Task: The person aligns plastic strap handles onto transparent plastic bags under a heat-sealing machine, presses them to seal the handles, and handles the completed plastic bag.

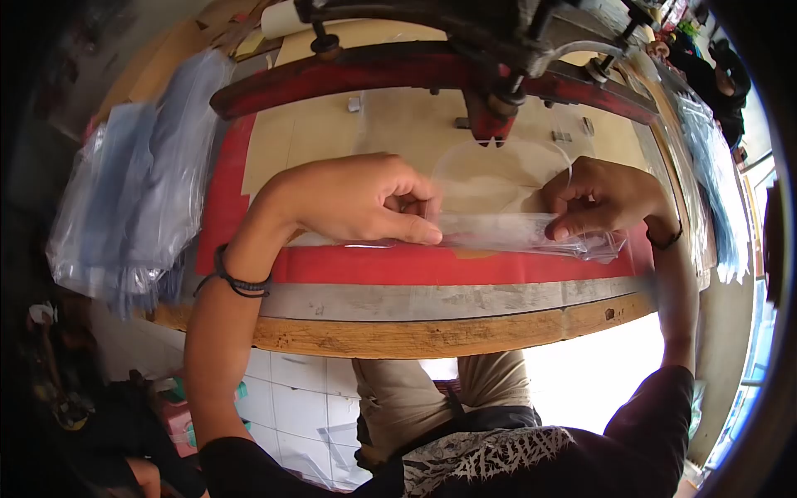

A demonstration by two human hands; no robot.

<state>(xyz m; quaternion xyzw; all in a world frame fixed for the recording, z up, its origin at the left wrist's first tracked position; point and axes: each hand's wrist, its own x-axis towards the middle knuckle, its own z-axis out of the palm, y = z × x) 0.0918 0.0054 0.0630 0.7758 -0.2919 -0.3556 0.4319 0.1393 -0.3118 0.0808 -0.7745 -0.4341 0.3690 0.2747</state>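
A clear plastic sheet [490,228] stretches between my two hands over the work table, with a curved clear strip [502,145] rising behind it. My left hand [369,199] pinches its upper edge between thumb and fingers near the middle of the table. At the other end, my right hand [602,199] grips the sheet, which crumples below the thumb. Both hands are above a red mat [398,267] and a tan board [307,149]. Just beyond them stands a machine with a red bar [374,75] and a notched red head [490,124].
Stacked clear plastic sleeves [137,174] lie at the left, and more plastic sheets [714,183] hang at the right. A wooden edge [432,338] runs along the table front. Small metal pieces [562,136] sit on the board. Another person [718,79] is at the far right.
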